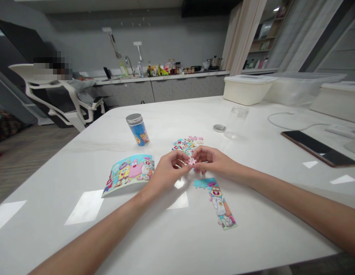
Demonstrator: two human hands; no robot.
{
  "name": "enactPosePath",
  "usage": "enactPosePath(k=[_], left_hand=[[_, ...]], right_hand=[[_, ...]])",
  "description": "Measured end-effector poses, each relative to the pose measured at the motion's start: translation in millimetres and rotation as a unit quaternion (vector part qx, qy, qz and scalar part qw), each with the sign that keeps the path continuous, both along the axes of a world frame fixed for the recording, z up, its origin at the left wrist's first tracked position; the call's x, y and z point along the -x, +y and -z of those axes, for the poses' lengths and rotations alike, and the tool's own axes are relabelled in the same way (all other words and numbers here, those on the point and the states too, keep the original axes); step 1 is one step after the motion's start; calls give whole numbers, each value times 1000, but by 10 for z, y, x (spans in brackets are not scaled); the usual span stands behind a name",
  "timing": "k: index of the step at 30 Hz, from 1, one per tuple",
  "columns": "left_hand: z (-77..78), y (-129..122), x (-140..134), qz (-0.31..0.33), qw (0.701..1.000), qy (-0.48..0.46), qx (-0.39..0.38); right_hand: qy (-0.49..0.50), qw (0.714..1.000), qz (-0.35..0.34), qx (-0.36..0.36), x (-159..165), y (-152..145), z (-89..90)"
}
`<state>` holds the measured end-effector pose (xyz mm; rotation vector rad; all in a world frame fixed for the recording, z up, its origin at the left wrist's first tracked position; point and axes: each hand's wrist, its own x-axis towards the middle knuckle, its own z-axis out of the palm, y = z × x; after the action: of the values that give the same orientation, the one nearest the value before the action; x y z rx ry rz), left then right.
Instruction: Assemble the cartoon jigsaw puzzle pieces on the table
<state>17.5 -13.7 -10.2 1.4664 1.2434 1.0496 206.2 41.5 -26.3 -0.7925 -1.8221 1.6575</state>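
Between the fingertips of my left hand and my right hand is a small pink puzzle piece, pinched from both sides above the table. Just beyond my fingers lies a heap of loose puzzle pieces, partly hidden by my hands. Closer to me, a joined strip of puzzle shows a cartoon figure in white, with a blue row reaching left from its top. Left of my left hand, a curled picture card shows several cartoon characters.
A jar with a blue picture stands at the back left. A clear jar and its metal lid are at the back right. A phone, a cable and plastic bins occupy the right. Someone sits in a white chair beyond.
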Motion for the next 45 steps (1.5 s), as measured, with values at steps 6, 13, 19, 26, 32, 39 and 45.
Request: enactPosePath(k=[6,13,19,26,32,39,45], left_hand=[[16,4,3,0,1000,-18,3],[12,9,1,27,1000,7,9],[21,1,-2,24,999,-12,16],[-1,-17,-10,22,1000,-17,12],[21,1,-12,26,1000,-8,7],[-5,6,-9,30,999,-4,18],[-36,-20,-32,34,998,9,45]], right_hand=[[1,1000,6,7,8,-30,-45],[11,1000,4,9,7,-27,-33],[17,1000,-9,11,-2,-42,-42],[22,1000,-3,8,5,-47,-43],[28,1000,5,9,9,-45,-59],[20,1000,13,12,10,-48,-68],[3,1000,11,4,3,-18,-53]])
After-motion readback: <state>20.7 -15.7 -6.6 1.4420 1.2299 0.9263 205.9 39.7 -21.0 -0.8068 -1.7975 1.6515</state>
